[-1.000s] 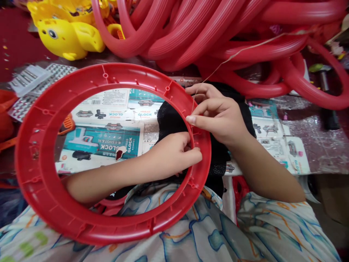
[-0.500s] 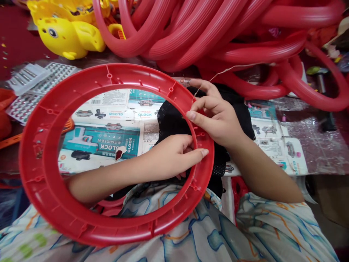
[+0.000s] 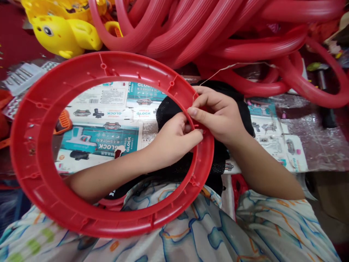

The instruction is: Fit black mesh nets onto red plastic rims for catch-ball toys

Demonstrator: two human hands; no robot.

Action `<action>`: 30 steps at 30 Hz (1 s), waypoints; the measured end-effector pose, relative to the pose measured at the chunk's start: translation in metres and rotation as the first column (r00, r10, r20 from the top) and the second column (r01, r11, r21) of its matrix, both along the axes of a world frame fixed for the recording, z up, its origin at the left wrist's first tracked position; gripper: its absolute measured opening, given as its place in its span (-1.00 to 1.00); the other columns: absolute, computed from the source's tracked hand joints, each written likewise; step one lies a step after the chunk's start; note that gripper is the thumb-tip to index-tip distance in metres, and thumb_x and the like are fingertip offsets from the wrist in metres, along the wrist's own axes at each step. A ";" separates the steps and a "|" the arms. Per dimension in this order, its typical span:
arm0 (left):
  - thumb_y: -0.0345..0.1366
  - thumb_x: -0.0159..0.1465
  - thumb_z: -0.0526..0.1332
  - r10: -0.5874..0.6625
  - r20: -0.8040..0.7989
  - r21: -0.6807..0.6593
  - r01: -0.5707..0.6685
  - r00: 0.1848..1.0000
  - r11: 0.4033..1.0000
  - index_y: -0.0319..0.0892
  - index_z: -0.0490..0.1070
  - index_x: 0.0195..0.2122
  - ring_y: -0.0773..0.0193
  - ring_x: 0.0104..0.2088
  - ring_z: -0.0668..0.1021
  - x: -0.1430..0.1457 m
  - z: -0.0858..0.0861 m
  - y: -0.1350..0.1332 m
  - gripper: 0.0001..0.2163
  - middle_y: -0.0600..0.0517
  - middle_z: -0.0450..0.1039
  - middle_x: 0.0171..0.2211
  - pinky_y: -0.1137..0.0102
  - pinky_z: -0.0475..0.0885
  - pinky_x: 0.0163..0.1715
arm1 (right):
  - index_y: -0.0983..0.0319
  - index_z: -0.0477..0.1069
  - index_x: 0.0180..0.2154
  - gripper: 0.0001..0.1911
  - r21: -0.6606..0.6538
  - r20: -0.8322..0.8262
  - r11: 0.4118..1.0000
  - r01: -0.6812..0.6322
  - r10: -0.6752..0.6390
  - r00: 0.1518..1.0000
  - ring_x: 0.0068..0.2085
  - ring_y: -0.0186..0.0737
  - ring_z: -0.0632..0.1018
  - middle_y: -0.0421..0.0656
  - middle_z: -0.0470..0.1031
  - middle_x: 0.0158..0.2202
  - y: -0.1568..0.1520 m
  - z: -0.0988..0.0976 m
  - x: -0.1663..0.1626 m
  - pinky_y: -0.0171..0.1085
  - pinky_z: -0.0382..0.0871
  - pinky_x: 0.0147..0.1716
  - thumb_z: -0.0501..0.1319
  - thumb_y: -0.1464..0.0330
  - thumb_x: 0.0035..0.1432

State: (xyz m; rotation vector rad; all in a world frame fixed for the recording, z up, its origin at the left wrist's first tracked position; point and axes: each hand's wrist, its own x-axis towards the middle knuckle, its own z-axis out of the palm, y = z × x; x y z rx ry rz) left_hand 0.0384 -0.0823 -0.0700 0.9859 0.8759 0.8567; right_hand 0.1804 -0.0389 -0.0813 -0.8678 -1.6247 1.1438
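Nearby, thick hoops (image 3: 208, 32) and a yellow toy (image 3: 54, 34) crowd the red ring (image 3: 114, 223).

The ring (image 3: 109, 225) is sitting partly over the lap (image 3: 207, 243) and partly over the cardboard (image 3: 125, 134), which is lying on the table (image 3: 324, 149). The left hand (image 3: 178, 140) is poking up through the ring and holding its right side. The right hand (image 3: 218, 112) is sitting just behind it. A cloth (image 3: 241, 102) is lying under both hands. A string (image 3: 229, 66) is stretching from the right hand toward the hoops (image 3: 185, 36) behind. A toy (image 3: 56, 34) is sitting left of the hoops.
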 end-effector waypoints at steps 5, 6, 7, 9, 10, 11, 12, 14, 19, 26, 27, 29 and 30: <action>-0.49 0.18 0.09 -0.040 -0.056 0.138 0.048 0.998 0.989 -0.15 0.24 -0.26 0.46 -0.55 0.41 0.000 -0.005 0.006 -0.86 0.19 0.25 -0.50 0.57 0.30 -0.58 | 0.17 0.52 -0.40 -0.79 0.180 0.067 0.983 0.013 -0.026 0.997 0.12 -0.05 0.50 -0.14 0.52 0.01 0.007 -0.002 0.004 0.01 0.34 0.19 0.39 0.17 0.12; -0.48 0.20 0.08 -0.061 -0.050 0.147 0.067 0.997 0.987 -0.15 0.23 -0.27 0.46 -0.55 0.41 -0.001 -0.006 0.007 -0.88 0.19 0.24 -0.51 0.56 0.30 -0.58 | 0.16 0.53 -0.38 -0.79 0.217 0.086 0.976 0.006 -0.025 0.996 0.13 -0.06 0.49 -0.14 0.49 0.06 0.008 -0.003 0.005 0.00 0.35 0.18 0.38 0.17 0.13; -0.48 0.22 0.06 -0.075 -0.043 0.149 0.080 0.996 0.986 -0.15 0.22 -0.29 0.45 -0.55 0.40 -0.002 -0.007 0.008 -0.90 0.19 0.25 -0.52 0.55 0.29 -0.58 | 0.16 0.53 -0.37 -0.79 0.245 0.098 0.970 0.003 -0.028 0.995 0.13 -0.08 0.49 -0.15 0.45 0.10 0.009 -0.003 0.006 -0.01 0.37 0.16 0.37 0.16 0.14; -0.47 0.24 0.04 -0.087 -0.039 0.164 0.093 0.995 0.982 -0.14 0.21 -0.31 0.44 -0.54 0.40 -0.004 -0.007 0.009 -0.92 0.18 0.27 -0.51 0.54 0.29 -0.57 | 0.15 0.54 -0.36 -0.79 0.278 0.099 0.960 0.025 -0.054 0.994 0.09 -0.13 0.50 -0.15 0.41 0.13 0.009 -0.004 0.006 -0.04 0.40 0.14 0.36 0.16 0.15; -0.47 0.25 0.03 -0.088 -0.049 0.190 0.096 0.995 0.977 -0.15 0.21 -0.32 0.44 -0.52 0.39 -0.005 -0.007 0.010 -0.92 0.17 0.28 -0.49 0.54 0.30 -0.55 | 0.15 0.54 -0.35 -0.79 0.289 0.089 0.957 0.040 -0.069 0.994 0.08 -0.14 0.50 -0.15 0.40 0.13 0.009 -0.005 0.006 -0.05 0.40 0.13 0.35 0.15 0.16; -0.48 0.24 0.03 -0.084 -0.066 0.227 0.097 0.994 0.969 -0.15 0.22 -0.31 0.44 -0.50 0.39 -0.006 -0.007 0.010 -0.91 0.16 0.29 -0.47 0.53 0.32 -0.51 | 0.16 0.53 -0.35 -0.79 0.296 0.078 0.954 0.051 -0.077 0.994 0.07 -0.15 0.50 -0.15 0.40 0.13 0.009 -0.005 0.006 -0.05 0.39 0.14 0.34 0.16 0.17; -0.48 0.24 0.04 -0.080 -0.093 0.265 0.102 0.992 0.959 -0.16 0.23 -0.30 0.44 -0.47 0.39 -0.007 -0.006 0.010 -0.91 0.16 0.30 -0.44 0.52 0.34 -0.47 | 0.16 0.53 -0.35 -0.79 0.304 0.064 0.951 0.056 -0.079 0.995 0.08 -0.15 0.50 -0.15 0.40 0.12 0.009 -0.005 0.006 -0.04 0.39 0.14 0.33 0.16 0.19; -0.48 0.23 0.05 -0.085 -0.163 0.310 0.133 0.983 0.941 -0.17 0.24 -0.28 0.42 -0.40 0.40 -0.008 -0.004 0.009 -0.91 0.14 0.31 -0.40 0.50 0.38 -0.36 | 0.17 0.52 -0.35 -0.79 0.315 0.040 0.948 0.050 -0.065 0.997 0.09 -0.13 0.49 -0.15 0.41 0.11 0.008 -0.006 0.005 -0.02 0.38 0.15 0.31 0.17 0.21; -0.48 0.22 0.05 -0.174 -0.283 0.286 0.256 0.943 0.923 -0.19 0.24 -0.31 0.40 -0.36 0.36 -0.013 0.004 0.008 -0.93 0.13 0.30 -0.37 0.46 0.36 -0.28 | 0.18 0.51 -0.37 -0.84 0.333 0.005 0.943 0.003 -0.005 1.000 0.13 -0.11 0.48 -0.14 0.41 0.11 0.008 -0.005 0.003 0.00 0.36 0.17 0.32 0.24 0.20; -0.35 0.24 0.07 -0.355 -0.464 0.194 0.485 0.811 0.853 -0.17 0.22 -0.31 0.33 -0.35 0.39 -0.025 0.006 0.001 -0.97 0.11 0.32 -0.36 0.37 0.34 -0.31 | 0.18 0.52 -0.39 -0.83 0.273 0.043 0.956 -0.103 0.095 0.995 0.22 -0.07 0.40 -0.12 0.38 0.15 0.008 -0.001 0.006 0.02 0.28 0.25 0.38 0.23 0.13; -0.34 0.24 0.06 -0.368 -0.461 0.190 0.495 0.807 0.848 -0.17 0.21 -0.31 0.32 -0.35 0.40 -0.027 0.005 0.000 -0.97 0.11 0.32 -0.35 0.36 0.34 -0.30 | 0.18 0.52 -0.40 -0.81 0.253 0.063 0.961 -0.112 0.100 0.993 0.24 -0.05 0.39 -0.12 0.37 0.16 0.008 0.000 0.006 0.04 0.27 0.26 0.39 0.21 0.11; -0.35 0.24 0.06 -0.379 -0.460 0.175 0.500 0.803 0.848 -0.16 0.22 -0.30 0.32 -0.35 0.40 -0.029 0.004 -0.001 -0.97 0.11 0.32 -0.34 0.36 0.34 -0.31 | 0.18 0.53 -0.41 -0.79 0.207 0.100 0.970 -0.124 0.105 0.989 0.26 -0.03 0.37 -0.12 0.37 0.17 0.009 0.000 0.006 0.06 0.25 0.28 0.40 0.18 0.09; -0.35 0.23 0.06 -0.389 -0.457 0.161 0.504 0.800 0.848 -0.16 0.22 -0.30 0.32 -0.36 0.39 -0.030 0.003 -0.001 -0.97 0.11 0.32 -0.35 0.36 0.34 -0.32 | 0.17 0.53 -0.42 -0.79 0.185 0.105 0.974 -0.127 0.109 0.989 0.26 -0.03 0.37 -0.13 0.37 0.17 0.009 0.000 0.006 0.07 0.24 0.29 0.40 0.18 0.08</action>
